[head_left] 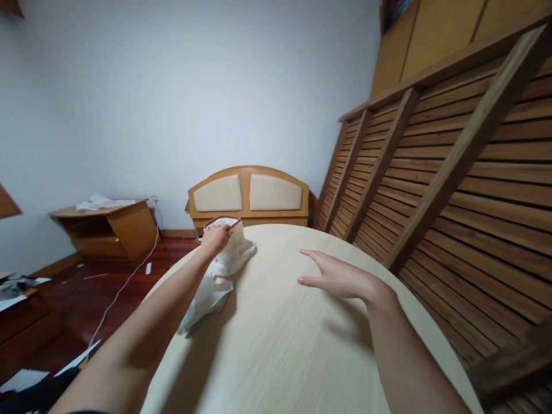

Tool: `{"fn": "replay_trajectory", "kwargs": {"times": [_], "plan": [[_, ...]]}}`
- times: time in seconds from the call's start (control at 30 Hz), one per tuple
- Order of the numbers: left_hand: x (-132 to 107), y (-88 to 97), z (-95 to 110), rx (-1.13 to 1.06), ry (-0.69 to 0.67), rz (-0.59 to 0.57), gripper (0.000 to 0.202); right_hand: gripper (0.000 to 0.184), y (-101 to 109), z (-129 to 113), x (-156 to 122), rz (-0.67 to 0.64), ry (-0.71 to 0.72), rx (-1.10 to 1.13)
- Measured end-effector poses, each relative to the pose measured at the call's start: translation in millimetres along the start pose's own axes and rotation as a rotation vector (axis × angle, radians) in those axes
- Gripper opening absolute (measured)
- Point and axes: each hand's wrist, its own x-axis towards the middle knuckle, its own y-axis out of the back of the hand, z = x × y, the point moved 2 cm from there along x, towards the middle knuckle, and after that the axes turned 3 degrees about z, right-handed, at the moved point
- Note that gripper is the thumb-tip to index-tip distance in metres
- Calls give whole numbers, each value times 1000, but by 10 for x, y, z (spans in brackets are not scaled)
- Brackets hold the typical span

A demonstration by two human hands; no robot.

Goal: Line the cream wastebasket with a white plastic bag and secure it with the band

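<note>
A pale container (237, 234) with a reddish-brown rim stands at the far left of the round table, and white plastic shows inside it. My left hand (215, 238) reaches over its near side, fingers bent and closed at the rim; the fingertips are partly hidden. Crumpled white plastic (230, 261) bunches around the container's base. Closer to me, a second piece of white plastic (207, 299) lies on the table beside my left forearm. My right hand (334, 273) hovers above the tabletop on the right, thumb and fingers apart, holding nothing.
The round pale wooden table (276, 345) fills the foreground. Beyond it is a headboard (245, 178) with cream panels. Slatted wooden frames (431, 167) lean along the right. A low cabinet (129, 230), a white cable (125, 287) and scattered papers (26, 379) are on the left.
</note>
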Motion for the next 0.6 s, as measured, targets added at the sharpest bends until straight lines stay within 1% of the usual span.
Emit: {"fn": "replay_trajectory", "kwargs": {"times": [0.07, 0.1, 0.17, 0.2, 0.27, 0.33, 0.37, 0.4, 0.43, 0.47, 0.53, 0.6], "plan": [[-138, 58, 17, 7, -2, 19, 53, 82, -5, -9, -1, -9, -2, -2], [-251, 88, 18, 11, 1, 25, 60, 82, -8, -17, -2, -10, -1, -3], [-560, 134, -19, 18, 13, 15, 70, 82, -16, -36, -7, -13, -4, -3], [-744, 139, -58, 23, 1, -31, 77, 82, -21, -46, -10, -13, -7, -3], [-1125, 111, -196, 44, 38, -168, 92, 82, -32, -68, -19, -10, -12, 1], [-1461, 36, -384, 48, 97, -319, 105, 82, -52, -91, -29, -8, -5, 20], [-1595, -15, -482, 28, 120, -387, 108, 81, -66, -106, -33, -10, 2, 35], [-1700, -69, -574, -5, 123, -430, 109, 80, -83, -123, -36, -13, 10, 52], [-1776, -121, -656, -41, 102, -449, 107, 80, -103, -144, -38, -16, 16, 65], [-1826, -170, -724, -73, 54, -441, 99, 80, -127, -167, -38, -22, 19, 69], [-1861, -244, -841, -103, 2, -363, 79, 81, -182, -223, -32, -39, 23, 64], [-1834, -286, -934, -144, 6, -269, 67, 81, -241, -279, -22, -53, 30, 62]]}}
